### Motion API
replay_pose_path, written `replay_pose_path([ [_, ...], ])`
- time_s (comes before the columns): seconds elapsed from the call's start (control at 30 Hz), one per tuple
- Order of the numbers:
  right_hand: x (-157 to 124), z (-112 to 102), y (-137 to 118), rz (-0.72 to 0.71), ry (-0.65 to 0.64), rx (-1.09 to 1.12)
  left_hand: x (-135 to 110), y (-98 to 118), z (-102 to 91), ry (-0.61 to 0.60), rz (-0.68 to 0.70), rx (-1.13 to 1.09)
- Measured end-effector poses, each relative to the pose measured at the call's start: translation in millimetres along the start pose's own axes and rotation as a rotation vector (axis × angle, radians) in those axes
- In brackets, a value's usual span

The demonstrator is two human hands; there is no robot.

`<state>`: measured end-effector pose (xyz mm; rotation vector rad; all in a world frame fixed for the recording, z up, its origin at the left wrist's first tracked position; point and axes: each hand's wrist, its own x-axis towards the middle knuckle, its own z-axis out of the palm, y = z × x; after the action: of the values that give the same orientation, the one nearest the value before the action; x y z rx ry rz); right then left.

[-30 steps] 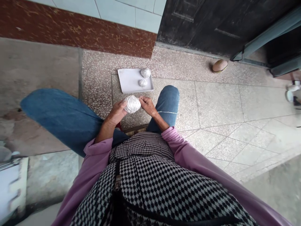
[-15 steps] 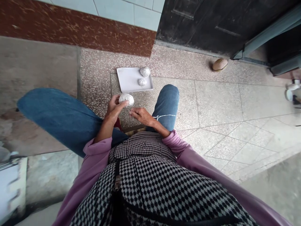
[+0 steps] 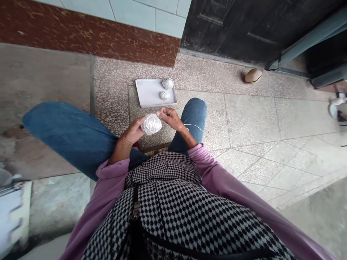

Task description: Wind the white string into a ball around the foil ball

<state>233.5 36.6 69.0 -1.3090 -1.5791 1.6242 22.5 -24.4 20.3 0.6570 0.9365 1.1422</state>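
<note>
A shiny white ball of string sits in my left hand, whose fingers wrap its left side and underside. My right hand is closed in a pinch at the ball's upper right edge. White string crosses my right knee and runs toward my right wrist; the stretch between the fingertips and the ball is too fine to make out. Beyond my hands, a white tray on the floor bears a larger wound ball and a smaller wound ball at its right side.
My knees in blue jeans flank the work. A tan rounded object lies on the floor by the black door. The tiled wall with its red-brown base bounds the far left. A white object stands at the far right.
My right hand has moved up and right, from below the ball to its upper right edge. The ball has come nearer to me and turned in my left hand.
</note>
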Motion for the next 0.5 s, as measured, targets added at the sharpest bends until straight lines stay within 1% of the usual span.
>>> replay_pose_path([
  [0.07,0,9,5,0.022,0.019,0.03,-3,4,2.8,0.008,-0.015,-0.049],
  [0.17,0,19,11,0.006,0.043,0.058,-6,11,5.8,0.016,-0.012,-0.076],
  [0.27,-5,27,16,-0.007,0.047,0.03,-4,13,5.0,0.081,0.023,-0.099],
  [0.4,-20,38,20,0.045,-0.016,-0.067,6,7,-1.1,0.206,0.082,-0.116],
  [0.5,-30,42,21,0.028,-0.062,-0.119,12,1,-5.4,0.216,0.128,-0.105],
])
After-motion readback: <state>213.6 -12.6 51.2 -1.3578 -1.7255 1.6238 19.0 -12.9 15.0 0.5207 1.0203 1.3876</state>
